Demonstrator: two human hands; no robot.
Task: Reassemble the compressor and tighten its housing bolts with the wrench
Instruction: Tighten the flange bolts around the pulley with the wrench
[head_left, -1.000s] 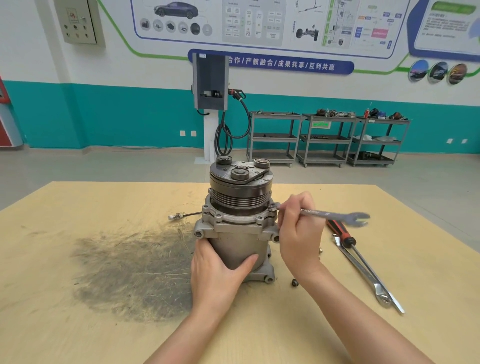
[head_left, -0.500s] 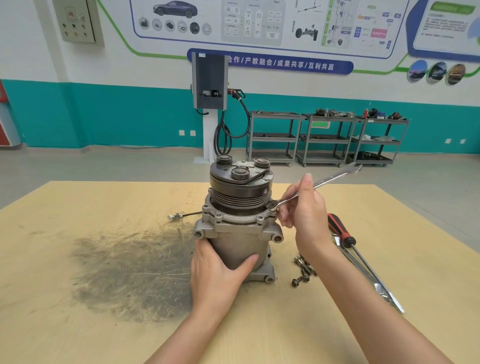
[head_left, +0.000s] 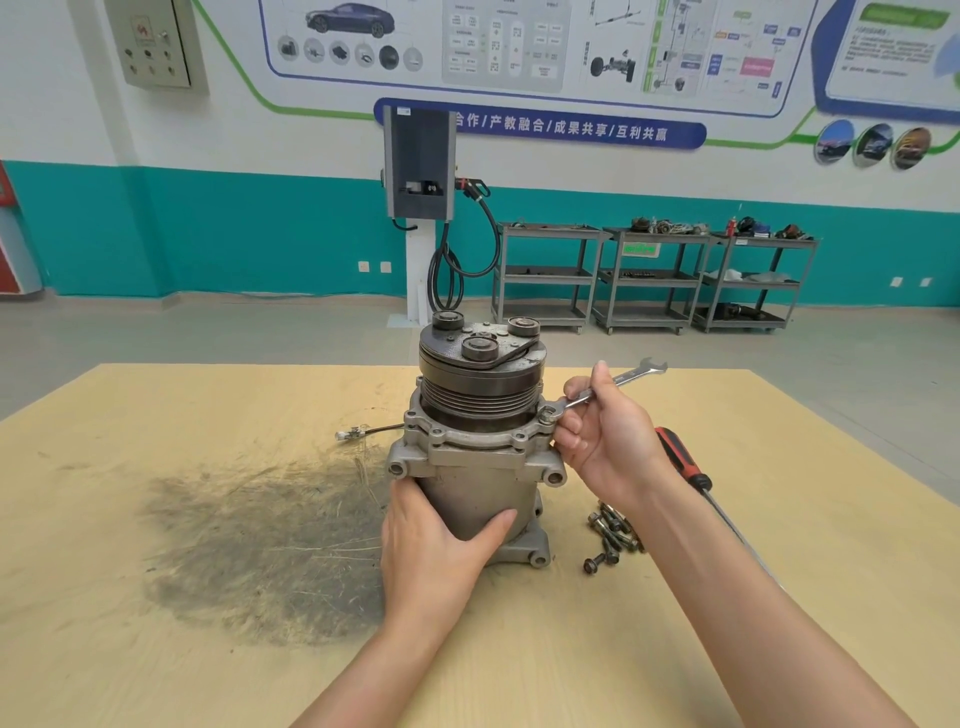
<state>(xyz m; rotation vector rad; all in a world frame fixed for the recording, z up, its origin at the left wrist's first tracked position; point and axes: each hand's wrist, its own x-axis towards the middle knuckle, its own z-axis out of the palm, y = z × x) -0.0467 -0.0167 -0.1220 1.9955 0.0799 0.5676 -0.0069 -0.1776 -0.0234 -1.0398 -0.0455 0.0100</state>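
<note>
In the head view, the wrench (head_left: 608, 388) is now angling up and away toward the table's far right corner, where a second ago it was lying nearly level and pointing right. Its ring end is sitting on a housing bolt at the right side of the compressor (head_left: 480, 441) flange, as before. The right hand (head_left: 605, 441) is gripping the wrench shank, thumb up along it and fingers curled beneath, and has swung back from the table's right edge toward the compressor. The left hand (head_left: 436, 551) is still wrapping around the lower housing, thumb across the front, holding the body steady. The compressor is standing upright near the middle of the table (head_left: 156, 649), pulley end up, unmoved. A cluster of loose bolts (head_left: 610, 535), mostly hidden by the right forearm a second ago, is now showing toward the table's right edge, just right of the compressor's base. The red-handled screwdriver (head_left: 680, 460) is lying partly behind the right wrist, its shaft cut off by the forearm. The bolt head itself is hidden under the wrench ring. A dark smudge (head_left: 260, 545) is spreading left of the compressor.
</note>
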